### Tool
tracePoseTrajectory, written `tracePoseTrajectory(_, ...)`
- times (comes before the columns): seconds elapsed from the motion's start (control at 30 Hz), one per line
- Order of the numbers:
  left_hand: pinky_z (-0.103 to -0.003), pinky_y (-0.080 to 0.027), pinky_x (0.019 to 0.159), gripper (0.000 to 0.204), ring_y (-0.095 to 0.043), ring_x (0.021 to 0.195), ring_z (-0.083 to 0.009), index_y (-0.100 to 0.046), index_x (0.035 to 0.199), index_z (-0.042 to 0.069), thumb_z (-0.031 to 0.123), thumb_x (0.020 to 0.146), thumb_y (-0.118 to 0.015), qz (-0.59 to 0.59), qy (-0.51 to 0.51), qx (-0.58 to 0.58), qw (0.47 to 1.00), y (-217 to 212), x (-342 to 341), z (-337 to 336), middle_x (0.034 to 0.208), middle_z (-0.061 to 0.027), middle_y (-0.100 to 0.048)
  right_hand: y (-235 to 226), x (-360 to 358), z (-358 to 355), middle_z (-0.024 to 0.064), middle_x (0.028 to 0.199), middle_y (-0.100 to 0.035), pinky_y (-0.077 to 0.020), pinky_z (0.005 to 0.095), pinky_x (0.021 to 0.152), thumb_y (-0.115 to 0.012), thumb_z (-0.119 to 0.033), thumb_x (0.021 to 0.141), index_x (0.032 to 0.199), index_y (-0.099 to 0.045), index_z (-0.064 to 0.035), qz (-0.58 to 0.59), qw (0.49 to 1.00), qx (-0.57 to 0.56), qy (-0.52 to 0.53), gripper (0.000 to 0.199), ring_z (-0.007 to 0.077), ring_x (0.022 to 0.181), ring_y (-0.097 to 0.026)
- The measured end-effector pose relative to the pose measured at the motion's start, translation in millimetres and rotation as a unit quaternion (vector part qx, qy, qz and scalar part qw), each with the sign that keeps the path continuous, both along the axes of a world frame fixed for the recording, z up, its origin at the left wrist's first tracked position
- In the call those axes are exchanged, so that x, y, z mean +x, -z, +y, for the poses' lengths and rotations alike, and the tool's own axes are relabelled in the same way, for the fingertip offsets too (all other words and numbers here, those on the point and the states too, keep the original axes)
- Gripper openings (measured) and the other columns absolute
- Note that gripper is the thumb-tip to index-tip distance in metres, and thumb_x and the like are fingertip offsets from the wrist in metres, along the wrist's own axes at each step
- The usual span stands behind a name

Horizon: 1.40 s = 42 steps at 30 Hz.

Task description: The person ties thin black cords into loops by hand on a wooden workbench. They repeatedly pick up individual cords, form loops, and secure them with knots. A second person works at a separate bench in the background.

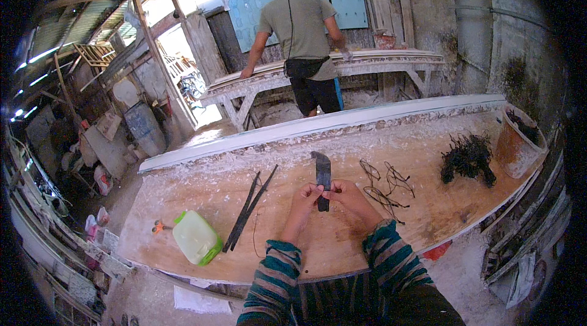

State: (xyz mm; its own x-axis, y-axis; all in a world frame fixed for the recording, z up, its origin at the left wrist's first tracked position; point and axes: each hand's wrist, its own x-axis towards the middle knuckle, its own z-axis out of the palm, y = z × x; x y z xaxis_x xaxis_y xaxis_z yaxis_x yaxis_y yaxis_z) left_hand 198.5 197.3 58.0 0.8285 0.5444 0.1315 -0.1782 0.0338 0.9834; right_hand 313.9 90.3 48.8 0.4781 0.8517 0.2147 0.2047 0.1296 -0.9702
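Note:
My left hand (302, 201) and my right hand (351, 197) meet over the middle of the wooden table (342, 246). Between them they pinch a flat black strip (323, 170), wide and short, which points away from me and curls a little at its far end. Its material is too unclear to name. Left of my hands lie long thin black strips (249, 210), side by side. To the right are several loops of thin black cord (388, 188). Farther right sits a tangled heap of black strands (468, 160).
A whitish plastic container (194, 237) with green ends and orange scissors (160, 226) lie at left. A stained bucket (516, 149) stands at the right end. A long white strip of board (324, 125) runs along the far edge. Beyond, another person (299, 26) stands at a second bench (391, 66).

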Motion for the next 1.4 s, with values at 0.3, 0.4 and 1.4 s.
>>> tracePoseTrajectory(0.3,-0.021,-0.037,0.057,0.021,-0.046,0.060,-0.0054,-0.053,0.073,0.009,0.024,0.087,-0.056,-0.048,-0.024,0.014,0.998,2,2,1,0.068,0.0031,-0.053,8,3,7,-0.0038,0.062,-0.048,-0.0369,0.0214,0.055,-0.059,-0.027,0.084,0.066,-0.049,-0.0073,0.003,1.000,0.025,-0.007,0.028,0.0063,0.059,-0.044)
tracePoseTrajectory(0.4,-0.021,-0.036,0.057,0.019,-0.046,0.061,-0.0054,-0.055,0.075,0.009,0.023,0.087,-0.054,-0.047,-0.028,0.013,0.998,5,1,3,0.069,0.0032,-0.054,2,-1,7,-0.0038,0.062,-0.048,-0.0376,0.0213,0.056,-0.058,-0.026,0.085,0.066,-0.049,-0.0074,0.045,0.998,0.032,-0.017,0.028,0.0057,0.059,-0.045)
tracePoseTrajectory(1.4,-0.022,-0.037,0.050,0.012,-0.046,0.056,-0.0063,-0.058,0.073,0.003,0.013,0.078,-0.063,0.041,-0.081,0.194,0.977,15,4,10,0.061,0.0013,-0.053,5,-2,1,0.0115,0.060,-0.054,-0.0402,0.0341,0.054,-0.059,-0.016,0.069,0.069,-0.056,-0.0002,-0.157,0.979,-0.040,0.123,0.016,0.0215,0.056,-0.051)
